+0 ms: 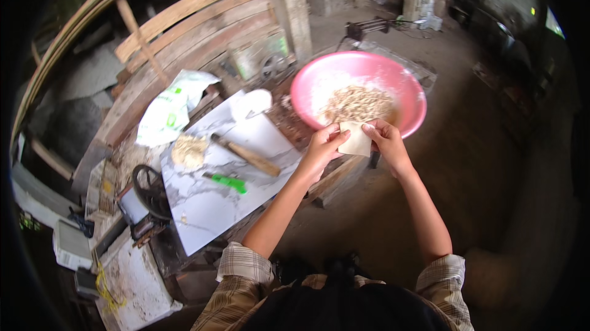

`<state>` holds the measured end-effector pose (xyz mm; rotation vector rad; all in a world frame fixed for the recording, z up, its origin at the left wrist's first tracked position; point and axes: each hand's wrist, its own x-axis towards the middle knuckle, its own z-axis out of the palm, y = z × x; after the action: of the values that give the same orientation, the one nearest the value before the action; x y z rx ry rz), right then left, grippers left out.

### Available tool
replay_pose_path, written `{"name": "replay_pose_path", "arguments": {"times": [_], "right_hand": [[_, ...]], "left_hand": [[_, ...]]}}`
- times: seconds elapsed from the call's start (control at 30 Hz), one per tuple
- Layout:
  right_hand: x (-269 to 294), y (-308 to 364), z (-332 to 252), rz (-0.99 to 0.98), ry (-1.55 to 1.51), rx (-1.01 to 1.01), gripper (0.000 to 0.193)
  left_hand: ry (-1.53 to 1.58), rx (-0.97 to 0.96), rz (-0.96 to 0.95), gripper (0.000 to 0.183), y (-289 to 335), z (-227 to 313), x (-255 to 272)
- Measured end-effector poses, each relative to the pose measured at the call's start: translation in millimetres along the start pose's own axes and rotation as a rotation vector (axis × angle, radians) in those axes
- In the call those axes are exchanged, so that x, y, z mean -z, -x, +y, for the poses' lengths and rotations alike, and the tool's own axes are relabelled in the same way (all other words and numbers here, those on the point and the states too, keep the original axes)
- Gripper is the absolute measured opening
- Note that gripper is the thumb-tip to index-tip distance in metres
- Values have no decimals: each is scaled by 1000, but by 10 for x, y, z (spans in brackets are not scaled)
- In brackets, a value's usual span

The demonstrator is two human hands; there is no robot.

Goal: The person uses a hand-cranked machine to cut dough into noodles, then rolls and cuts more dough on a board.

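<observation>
A thin, pale, squarish sheet of dough [356, 140] hangs in front of me, held at its upper corners. My left hand [322, 148] pinches its left side between thumb and fingers. The right side is pinched the same way by my right hand [386, 139]. Just beyond both hands stands a wide pink basin [303, 88] dusted with white powder. Inside it lies a heap of cut, floury strips [359, 102]. The near rim of the basin is partly hidden behind my fingers and the sheet.
To the left, a white marble-patterned board [212, 223] bears a dough lump [189, 151], a wooden-handled tool [249, 156], a green utility knife [227, 182] and a white dish [252, 104]. A white-green bag [169, 110] lies behind. A hand-wheeled machine [150, 194] stands at the board's left edge.
</observation>
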<state>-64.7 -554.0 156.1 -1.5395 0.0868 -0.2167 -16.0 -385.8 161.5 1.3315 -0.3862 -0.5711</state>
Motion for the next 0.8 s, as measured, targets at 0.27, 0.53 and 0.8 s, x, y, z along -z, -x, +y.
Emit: {"name": "replay_pose_path", "arguments": {"times": [0.27, 0.53, 0.8], "right_hand": [[1671, -74, -433, 61, -70, -70, 20], [2422, -711, -548, -134, 28, 142, 55], [2881, -1823, -532, -327, 362, 146, 73]], "left_hand": [[86, 87, -271, 41, -1068, 158, -1383], [24, -87, -237, 41, -2063, 206, -1812], [-6, -30, -250, 46, -3064, 199, -1681]]}}
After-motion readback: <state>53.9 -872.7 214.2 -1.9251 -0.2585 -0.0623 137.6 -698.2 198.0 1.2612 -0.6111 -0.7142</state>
